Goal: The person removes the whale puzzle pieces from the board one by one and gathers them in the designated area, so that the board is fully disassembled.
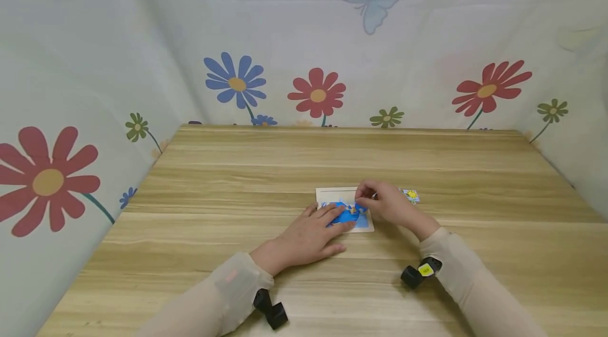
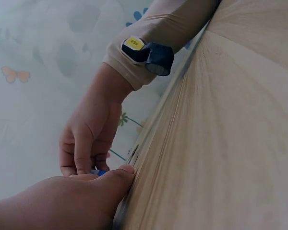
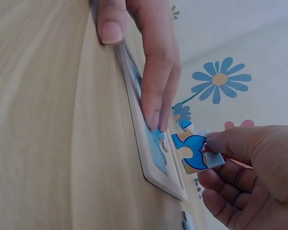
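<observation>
A jigsaw puzzle board (image 1: 328, 190) with a pale raised frame lies on the wooden table, its picture mostly blue. My left hand (image 1: 306, 234) rests on the board with fingers spread, fingertips on the blue picture. In the right wrist view, my right hand (image 3: 249, 167) pinches a jigsaw piece (image 3: 197, 149) between thumb and fingers. That piece carries a blue tail-like shape and is tilted up above the board's right side, near the left fingertips. In the left wrist view, the left hand (image 2: 77, 201) partly hides the piece and the board.
Another puzzle piece (image 1: 411, 195) with a yellow flower lies on the table (image 1: 237, 168) just right of the board, partly behind the right hand. A white curtain (image 1: 266, 26) printed with flowers hangs along the table's back and sides. Each sleeve bears a black wrist camera (image 1: 415, 273).
</observation>
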Demonstrator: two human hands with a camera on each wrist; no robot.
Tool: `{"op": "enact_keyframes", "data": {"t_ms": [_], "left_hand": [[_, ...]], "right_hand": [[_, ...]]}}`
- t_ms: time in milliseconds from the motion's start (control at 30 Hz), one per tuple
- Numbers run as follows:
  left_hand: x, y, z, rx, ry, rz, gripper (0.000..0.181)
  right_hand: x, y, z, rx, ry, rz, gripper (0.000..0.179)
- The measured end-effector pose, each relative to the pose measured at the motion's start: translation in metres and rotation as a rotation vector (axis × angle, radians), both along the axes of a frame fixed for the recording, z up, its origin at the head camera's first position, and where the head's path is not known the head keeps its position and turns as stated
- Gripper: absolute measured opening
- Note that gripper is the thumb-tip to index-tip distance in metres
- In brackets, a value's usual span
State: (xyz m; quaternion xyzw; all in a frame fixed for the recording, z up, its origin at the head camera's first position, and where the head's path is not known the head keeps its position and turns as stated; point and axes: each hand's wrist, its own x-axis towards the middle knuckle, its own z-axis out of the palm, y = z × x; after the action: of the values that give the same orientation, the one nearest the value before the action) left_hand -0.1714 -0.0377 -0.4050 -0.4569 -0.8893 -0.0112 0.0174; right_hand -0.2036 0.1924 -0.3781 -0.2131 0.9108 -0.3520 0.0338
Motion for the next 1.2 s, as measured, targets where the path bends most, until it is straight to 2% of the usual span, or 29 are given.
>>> {"op": "enact_keyframes", "data": {"t_ms": [633, 833, 1200], "left_hand": [[-0.001, -0.002, -0.002, 0.006, -0.018, 0.007, 0.055], [-0.001, -0.002, -0.004, 0.011, -0.007, 0.005, 0.054], [-0.001, -0.002, -0.004, 0.015, -0.008, 0.003, 0.055]], "right_hand": [[0.0, 0.024, 0.022, 0.002, 0.016, -0.023, 0.005], [0.003, 0.034, 0.028, 0.033, 0.026, -0.057, 0.004], [0.006, 0.051, 0.03, 0.069, 0.012, -0.082, 0.004]]}}
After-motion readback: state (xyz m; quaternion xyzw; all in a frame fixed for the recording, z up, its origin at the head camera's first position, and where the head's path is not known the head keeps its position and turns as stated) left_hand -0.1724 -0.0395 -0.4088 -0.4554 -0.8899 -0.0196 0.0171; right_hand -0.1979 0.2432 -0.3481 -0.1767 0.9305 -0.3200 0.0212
